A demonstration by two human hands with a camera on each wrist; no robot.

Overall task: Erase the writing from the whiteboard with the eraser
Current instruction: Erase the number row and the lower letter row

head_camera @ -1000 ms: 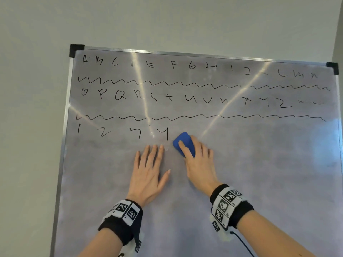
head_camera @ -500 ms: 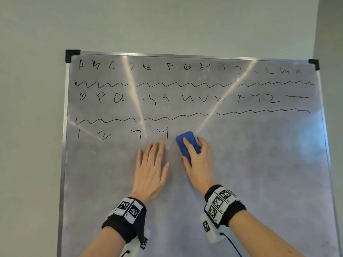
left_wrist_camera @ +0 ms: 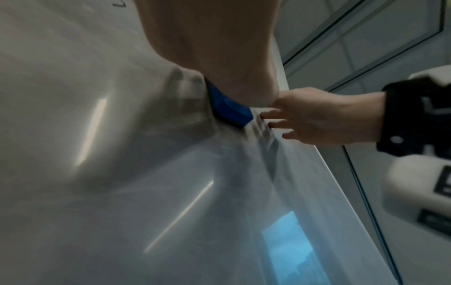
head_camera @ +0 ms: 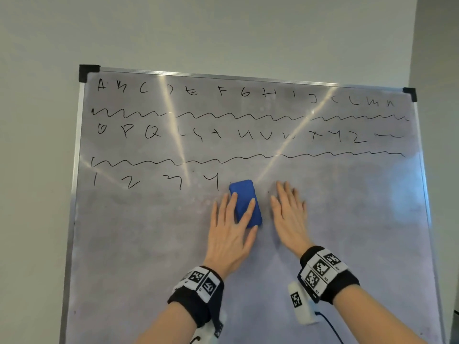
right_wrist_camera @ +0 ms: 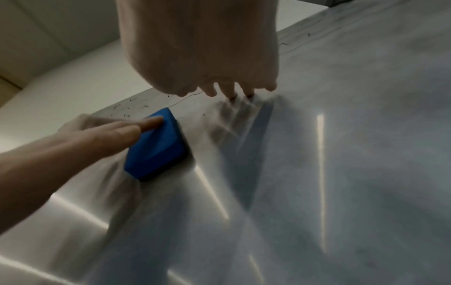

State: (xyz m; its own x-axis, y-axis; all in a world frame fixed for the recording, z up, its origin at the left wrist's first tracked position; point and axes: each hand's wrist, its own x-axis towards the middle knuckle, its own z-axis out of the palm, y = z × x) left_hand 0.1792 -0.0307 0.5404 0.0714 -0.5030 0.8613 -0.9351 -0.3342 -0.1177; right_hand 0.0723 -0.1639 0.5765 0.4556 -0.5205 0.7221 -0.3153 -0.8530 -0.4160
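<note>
A blue eraser [head_camera: 244, 192] lies flat against the whiteboard [head_camera: 347, 219], just right of the written "4" [head_camera: 212, 180]. My left hand [head_camera: 228, 234] rests on it: straight fingers press its face and the thumb sits by its lower right corner. The right wrist view shows those fingers laid along the eraser [right_wrist_camera: 158, 146]. My right hand [head_camera: 289, 214] lies flat and open on the bare board, a little right of the eraser and apart from it. Black letters and wavy lines [head_camera: 218, 134] fill the upper board, and digits 1 to 4 stand below them at the left.
The board has a metal frame with black corner caps [head_camera: 89, 72] and stands against a plain pale wall [head_camera: 223, 31]. Its lower half carries only grey smudges. Glare streaks cross the surface. Glass panels [left_wrist_camera: 366, 38] show beyond the board's right edge.
The eraser has passed from my right hand to my left. The right hand let go and moved right onto the bare board; the left hand slid right onto the eraser.
</note>
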